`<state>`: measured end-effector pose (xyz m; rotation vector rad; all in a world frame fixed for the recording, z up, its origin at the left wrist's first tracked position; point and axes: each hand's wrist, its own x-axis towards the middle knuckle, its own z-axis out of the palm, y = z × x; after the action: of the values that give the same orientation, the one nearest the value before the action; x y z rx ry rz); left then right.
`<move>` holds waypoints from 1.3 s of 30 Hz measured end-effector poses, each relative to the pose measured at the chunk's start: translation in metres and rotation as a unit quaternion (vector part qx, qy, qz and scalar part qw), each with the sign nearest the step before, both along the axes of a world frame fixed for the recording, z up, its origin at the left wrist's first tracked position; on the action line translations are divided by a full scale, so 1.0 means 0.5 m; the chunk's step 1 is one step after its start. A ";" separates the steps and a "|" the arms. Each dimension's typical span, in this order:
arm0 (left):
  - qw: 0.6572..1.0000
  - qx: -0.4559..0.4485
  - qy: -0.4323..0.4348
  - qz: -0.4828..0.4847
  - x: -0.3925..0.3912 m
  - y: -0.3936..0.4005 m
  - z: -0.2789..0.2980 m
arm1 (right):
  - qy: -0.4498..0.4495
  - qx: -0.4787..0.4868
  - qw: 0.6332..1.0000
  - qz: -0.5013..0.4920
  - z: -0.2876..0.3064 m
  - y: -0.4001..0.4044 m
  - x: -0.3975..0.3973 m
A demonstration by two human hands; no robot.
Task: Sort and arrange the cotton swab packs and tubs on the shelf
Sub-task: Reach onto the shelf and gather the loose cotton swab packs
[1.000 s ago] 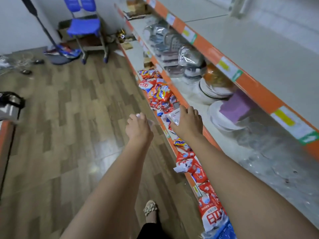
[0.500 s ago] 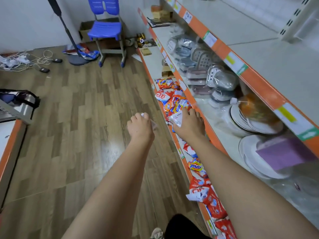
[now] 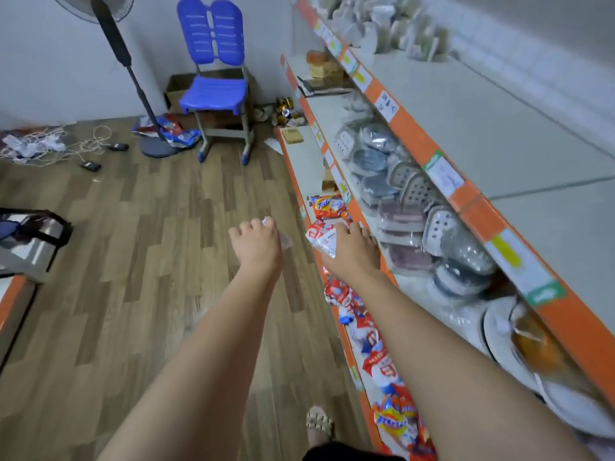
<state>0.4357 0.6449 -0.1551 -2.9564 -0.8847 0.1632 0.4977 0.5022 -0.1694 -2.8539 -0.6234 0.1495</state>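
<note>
My left hand [image 3: 258, 242] is held out over the wooden floor, fingers curled round a small clear plastic pack [image 3: 285, 240] that sticks out on its right side. My right hand [image 3: 354, 249] reaches over the edge of the low shelf and grips a white flat pack [image 3: 322, 239] with red print. What is inside either pack is too blurred to tell. At the far end of the top shelf stand several pale packs and tubs [image 3: 382, 21], far from both hands.
Red and orange sachets [image 3: 372, 347] lie along the bottom shelf's front. The orange-edged middle shelf [image 3: 392, 201] holds wrapped soap dishes [image 3: 399, 181] and plates [image 3: 499, 327]. A blue chair [image 3: 213, 94], a fan stand [image 3: 146, 104], cables and a bag [image 3: 30, 237] occupy the floor to the left.
The view has travelled forward along the aisle toward the blue chair. Both hands keep their packs and stay stretched out ahead, the right one passing further along the low shelf.
</note>
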 end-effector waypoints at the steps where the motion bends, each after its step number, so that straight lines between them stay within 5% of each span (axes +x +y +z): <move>1: 1.000 -0.002 -0.004 0.004 0.037 0.016 0.006 | -0.002 0.002 1.000 -0.001 0.005 0.016 0.035; 39: 0.996 -0.026 -0.019 -0.087 0.920 0.760 0.040 | 0.000 -0.004 0.998 -0.068 0.058 0.721 0.891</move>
<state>0.8958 1.0250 -0.1349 -3.0754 -0.6307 0.1238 0.9430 0.8625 -0.1402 -2.8915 -0.4261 0.1298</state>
